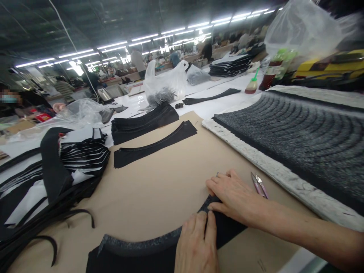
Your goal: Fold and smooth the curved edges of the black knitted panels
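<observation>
Left hand (196, 244) on black fabric piece (136, 259), fingers pressed together, flat; grey fuzzy curved edge runs under them. Right hand (234, 193) pinching piece's tip, thumb on top. Best keep curve flat, pinch light. Piece at tan paper (159, 189) near edge; snips (259, 185) just beside. Paper on white table (218, 98); grey mat (295, 132) right. Long workshop, strip lights (113, 47), distant workers (138, 62).

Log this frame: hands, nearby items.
left hand: pressing black curved fabric piece | right hand: pinching its edge | near: thread snips | under: tan paper sheet
</observation>
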`<state>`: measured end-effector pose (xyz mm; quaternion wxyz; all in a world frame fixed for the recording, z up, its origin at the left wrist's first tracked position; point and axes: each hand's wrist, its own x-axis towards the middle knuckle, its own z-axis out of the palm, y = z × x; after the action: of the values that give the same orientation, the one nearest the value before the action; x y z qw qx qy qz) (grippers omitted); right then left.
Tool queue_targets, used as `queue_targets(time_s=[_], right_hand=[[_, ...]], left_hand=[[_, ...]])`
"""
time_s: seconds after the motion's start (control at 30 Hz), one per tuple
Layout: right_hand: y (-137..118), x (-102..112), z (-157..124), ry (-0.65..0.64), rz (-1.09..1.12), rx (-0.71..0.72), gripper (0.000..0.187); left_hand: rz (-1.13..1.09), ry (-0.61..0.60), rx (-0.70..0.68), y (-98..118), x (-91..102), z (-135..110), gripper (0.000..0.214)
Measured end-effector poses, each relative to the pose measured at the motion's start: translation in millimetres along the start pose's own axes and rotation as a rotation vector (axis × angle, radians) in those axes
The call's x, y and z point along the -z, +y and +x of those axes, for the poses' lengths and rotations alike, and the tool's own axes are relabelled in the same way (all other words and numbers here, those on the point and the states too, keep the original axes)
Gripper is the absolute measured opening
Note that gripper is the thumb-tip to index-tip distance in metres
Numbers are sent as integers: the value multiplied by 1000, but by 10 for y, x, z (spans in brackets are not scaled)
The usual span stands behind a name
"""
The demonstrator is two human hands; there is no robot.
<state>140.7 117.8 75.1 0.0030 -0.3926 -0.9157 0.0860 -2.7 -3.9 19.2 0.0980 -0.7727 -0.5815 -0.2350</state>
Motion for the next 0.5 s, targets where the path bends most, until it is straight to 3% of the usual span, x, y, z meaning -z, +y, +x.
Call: queue_targets(time_s=[0.2, 0.37, 0.5], right_hand=[[125, 43, 19, 11, 185, -79, 31], [339, 80, 17, -70, 554, -274, 11], [378, 55, 21, -47, 642, -282, 11]], left_hand=[[49, -65, -46, 28, -183, -29, 41], [122, -37, -71, -19, -220, -15, 37], [170, 6, -74, -11, -252, 4, 31]])
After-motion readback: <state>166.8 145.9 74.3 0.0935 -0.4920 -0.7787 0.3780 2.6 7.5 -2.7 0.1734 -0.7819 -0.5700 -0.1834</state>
